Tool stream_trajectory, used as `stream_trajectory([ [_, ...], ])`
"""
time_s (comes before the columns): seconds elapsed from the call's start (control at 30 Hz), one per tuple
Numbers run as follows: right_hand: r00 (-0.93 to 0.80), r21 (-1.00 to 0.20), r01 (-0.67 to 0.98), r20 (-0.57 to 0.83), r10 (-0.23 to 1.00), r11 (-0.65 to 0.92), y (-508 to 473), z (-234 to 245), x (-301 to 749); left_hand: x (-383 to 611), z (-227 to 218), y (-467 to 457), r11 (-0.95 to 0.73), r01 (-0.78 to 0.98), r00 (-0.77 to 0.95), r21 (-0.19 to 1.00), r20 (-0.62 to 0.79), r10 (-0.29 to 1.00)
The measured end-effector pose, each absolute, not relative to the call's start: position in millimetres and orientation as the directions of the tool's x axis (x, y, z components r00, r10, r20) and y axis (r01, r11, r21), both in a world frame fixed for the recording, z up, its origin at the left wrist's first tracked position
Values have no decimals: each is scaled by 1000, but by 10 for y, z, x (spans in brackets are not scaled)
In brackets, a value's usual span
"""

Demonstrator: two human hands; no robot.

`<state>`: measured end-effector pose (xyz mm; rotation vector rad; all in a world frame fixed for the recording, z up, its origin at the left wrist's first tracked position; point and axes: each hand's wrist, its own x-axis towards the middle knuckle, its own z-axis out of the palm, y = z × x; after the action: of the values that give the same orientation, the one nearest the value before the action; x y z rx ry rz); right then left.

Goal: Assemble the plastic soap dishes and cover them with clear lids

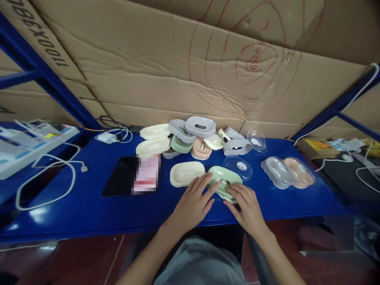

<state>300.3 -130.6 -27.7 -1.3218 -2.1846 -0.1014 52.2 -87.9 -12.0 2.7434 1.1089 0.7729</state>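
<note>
A pale green oval soap dish (221, 174) with a slot in its middle lies in front of me, a whitish edge showing beneath it. My left hand (192, 204) grips its left side, fingers slightly apart over the rim. From the right, my right hand (245, 200) holds the near right edge, fingers on top and thumb low. Just left of the green dish sits a cream soap dish (187, 173), close to my left fingertips. A clear plastic cover (238, 168) with a round sticker lies behind the green dish. What is under my palms is hidden.
Behind stands a pile of grey, cream, green and peach dish parts, topped by a grey tray (200, 126). Two covered dishes, grey (277, 172) and peach (299, 173), overlap at right. A black phone (118, 177) and white cable (74, 178) lie left on the blue table (97, 213).
</note>
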Motion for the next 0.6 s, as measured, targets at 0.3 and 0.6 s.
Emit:
stream_trajectory([
  [0.3, -126, -127, 964, 559, 820, 234, -1462, -403, 3035, 684, -96, -752, -749, 598, 642, 286, 389, 661],
  [0.6, -325, -331, 787, 495, 806, 520, -1345, -354, 3094, 630, -67, -817, -766, 560, 645, 314, 414, 642],
])
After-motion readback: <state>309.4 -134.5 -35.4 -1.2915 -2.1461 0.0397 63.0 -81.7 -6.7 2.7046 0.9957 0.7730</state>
